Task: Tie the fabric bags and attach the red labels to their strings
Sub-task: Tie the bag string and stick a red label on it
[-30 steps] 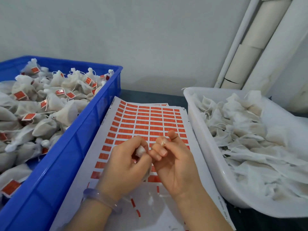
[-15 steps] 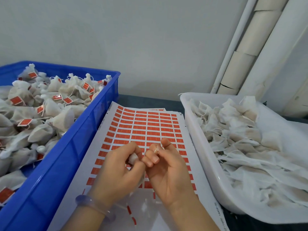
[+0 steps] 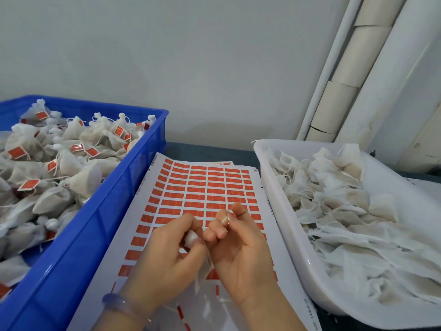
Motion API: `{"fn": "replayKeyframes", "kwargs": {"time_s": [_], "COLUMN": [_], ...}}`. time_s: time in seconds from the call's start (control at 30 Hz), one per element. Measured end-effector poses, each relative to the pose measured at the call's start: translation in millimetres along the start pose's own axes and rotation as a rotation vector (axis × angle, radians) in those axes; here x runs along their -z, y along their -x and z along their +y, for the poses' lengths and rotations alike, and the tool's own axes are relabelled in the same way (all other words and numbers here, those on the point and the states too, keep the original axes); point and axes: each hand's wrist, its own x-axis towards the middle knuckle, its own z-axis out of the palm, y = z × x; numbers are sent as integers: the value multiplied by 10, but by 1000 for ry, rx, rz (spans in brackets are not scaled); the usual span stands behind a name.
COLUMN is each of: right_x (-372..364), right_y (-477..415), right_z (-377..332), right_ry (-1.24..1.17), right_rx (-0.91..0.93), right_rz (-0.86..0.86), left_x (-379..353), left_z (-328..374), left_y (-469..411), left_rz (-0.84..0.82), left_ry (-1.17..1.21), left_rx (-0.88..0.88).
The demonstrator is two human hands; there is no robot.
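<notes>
Head view: left hand (image 3: 167,254) grips fabric bag (image 3: 191,238).

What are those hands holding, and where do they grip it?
The left hand pinches a small white fabric bag at its gathered top. The right hand has the bag's string wound around a finger.

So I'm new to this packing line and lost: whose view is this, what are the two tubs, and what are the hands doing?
The camera sits on the worker's head, looking down at their bare hands. The left hand pinches a small white fabric bag; the right hand has its string wound round a finger. Under them lies a sheet of red labels. The blue crate holds tied, labelled bags; the white tub holds flat bags with no labels.
</notes>
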Motion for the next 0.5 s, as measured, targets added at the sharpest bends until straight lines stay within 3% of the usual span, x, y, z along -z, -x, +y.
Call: {"fn": "replayKeyframes", "kwargs": {"time_s": [0.5], "right_x": [-17], "right_y": [16], "right_z": [12], "right_ry": [-7], "right_rx": [-34], "right_rz": [-18], "left_x": [16], "left_z": [-9], "left_y": [-9], "left_rz": [18], "left_ry": [45], "left_rx": [-8]}}
